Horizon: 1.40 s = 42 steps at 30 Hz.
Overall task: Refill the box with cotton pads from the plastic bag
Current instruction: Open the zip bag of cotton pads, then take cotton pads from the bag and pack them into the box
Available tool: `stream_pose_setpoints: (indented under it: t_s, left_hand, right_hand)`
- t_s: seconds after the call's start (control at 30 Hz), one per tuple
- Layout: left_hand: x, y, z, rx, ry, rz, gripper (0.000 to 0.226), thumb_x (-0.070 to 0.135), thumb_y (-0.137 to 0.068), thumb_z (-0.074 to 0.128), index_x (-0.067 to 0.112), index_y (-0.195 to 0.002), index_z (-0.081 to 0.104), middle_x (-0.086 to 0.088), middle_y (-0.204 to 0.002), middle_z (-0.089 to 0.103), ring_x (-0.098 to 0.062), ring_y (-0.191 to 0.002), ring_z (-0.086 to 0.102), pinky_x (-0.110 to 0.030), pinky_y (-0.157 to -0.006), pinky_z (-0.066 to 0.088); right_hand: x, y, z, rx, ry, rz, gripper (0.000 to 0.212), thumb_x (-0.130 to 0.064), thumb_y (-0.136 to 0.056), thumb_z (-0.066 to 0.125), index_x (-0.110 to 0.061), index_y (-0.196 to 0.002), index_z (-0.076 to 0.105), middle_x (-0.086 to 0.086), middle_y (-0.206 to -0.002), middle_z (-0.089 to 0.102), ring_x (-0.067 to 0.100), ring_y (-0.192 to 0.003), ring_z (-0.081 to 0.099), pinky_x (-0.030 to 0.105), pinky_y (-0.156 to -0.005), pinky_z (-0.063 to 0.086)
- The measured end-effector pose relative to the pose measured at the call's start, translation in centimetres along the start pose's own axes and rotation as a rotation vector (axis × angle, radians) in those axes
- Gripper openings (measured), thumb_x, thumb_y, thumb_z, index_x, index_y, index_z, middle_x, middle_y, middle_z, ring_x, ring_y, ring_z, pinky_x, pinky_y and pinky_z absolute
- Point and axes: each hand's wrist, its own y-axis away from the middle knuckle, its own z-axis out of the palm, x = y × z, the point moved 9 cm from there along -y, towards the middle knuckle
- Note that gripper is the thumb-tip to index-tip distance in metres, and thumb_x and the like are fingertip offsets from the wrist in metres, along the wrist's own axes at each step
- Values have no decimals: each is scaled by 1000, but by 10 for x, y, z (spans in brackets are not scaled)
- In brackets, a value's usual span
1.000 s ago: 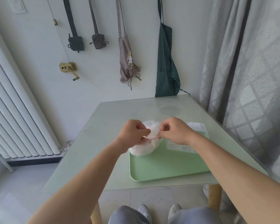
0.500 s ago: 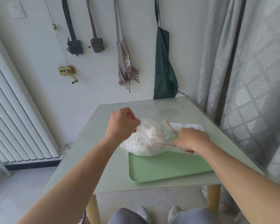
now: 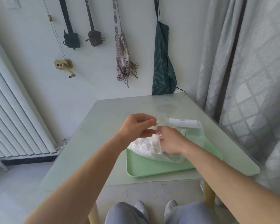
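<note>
Fingers (image 3: 149, 122) of the left hand (image 3: 137, 126) are pinched on the upper film at the mouth of the plastic bag (image 3: 145, 146), lifting that edge clear. The right hand (image 3: 171, 140) sits at the mouth opening with its fingers curled down toward the contents; whether they have closed on the film or on a pad cannot be told from this view. The bag lies on the far left part of the green tray (image 3: 152, 170), its white cotton pads (image 3: 141, 145) showing through the film and its red seal line trailing under the right wrist. The box (image 3: 191, 126) stands just behind the right hand at the far edge of the tray, its pale flap raised. The tray rests on the counter (image 3: 90, 151). Step in hand, by judgement: opening the bag and reaching for pads; no pad has visibly been transferred yet. The next move calls for keeping the mouth held wide, gripping a stack of pads, and carrying it to the box opening.
</note>
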Motion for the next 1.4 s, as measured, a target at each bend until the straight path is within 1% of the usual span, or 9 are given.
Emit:
stream_pose_setpoints:
  t_s: [0.1,0.2,0.4,0.7,0.9,1.0,1.1,1.23,1.4]
  left_hand:
    - [-23,4,-34,110,-108,-21,9,3,-91,64,9,-95,70,-8,-93,72,-21,-75,75,-28,-66,60]
    - [-62,18,-66,243,-227,-222,9,2,-87,62,10,-89,66,-6,-82,71,-19,-57,71,-25,-50,55]
    - [-123,54,-34,-53,69,-637,22,10,-96,47,-2,-115,48,-24,-94,75,-38,-79,74,-33,-55,60]
    - [-144,48,-6,-13,448,-632,25,-3,-93,38,-7,-110,55,-28,-102,65,-46,-86,67,-47,-78,59]
    - [-148,41,-2,75,562,-557,20,-11,-94,35,-7,-90,54,-18,-73,72,-28,-63,72,-40,-71,62]
    - [-150,38,3,77,584,-537,19,-15,-92,40,1,-85,48,-22,-91,64,-28,-73,70,-39,-63,63]
    - [-152,34,10,58,555,-520,25,-14,-92,47,5,-77,49,-19,-87,68,-26,-78,70,-40,-74,62]
    - [-151,31,17,35,548,-538,11,-9,-90,51,-4,-97,58,-21,-94,70,-33,-77,70,-40,-71,62]
    - [-148,30,18,79,643,-558,19,-1,-88,49,-3,-106,55,-25,-98,63,-46,-85,67,-43,-68,60]
  right_hand:
    - [7,0,4,37,4,-13,30,-21,-77,75,-16,-104,62,-4,-108,62,20,-100,61,35,-85,52]
    - [11,1,10,42,46,-53,35,-30,-67,81,-18,-95,63,-7,-97,63,17,-92,59,30,-80,50]
    - [21,0,36,-2,376,-71,60,-67,-56,69,-25,-97,59,-10,-102,57,16,-102,51,35,-85,50]
    - [23,-2,50,13,620,-78,80,-74,-63,61,-23,-124,58,-2,-120,52,22,-116,47,36,-94,44]
    - [25,-2,44,78,451,-94,65,-82,-53,57,-24,-82,63,-11,-94,60,17,-90,60,36,-75,53]
    - [29,-2,40,128,338,-79,53,-70,-63,66,-19,-64,52,-10,-72,52,16,-69,57,36,-62,52]
    - [38,-5,40,121,228,-37,36,-50,-70,74,-17,-76,61,-6,-72,53,14,-65,56,34,-60,51]
    - [44,-9,34,122,105,-54,38,-20,-78,70,-20,-57,37,-4,-61,40,12,-53,38,30,-53,32]
    - [48,-4,25,109,28,-30,19,-26,-76,69,-12,-78,56,4,-83,59,25,-74,56,40,-68,48]
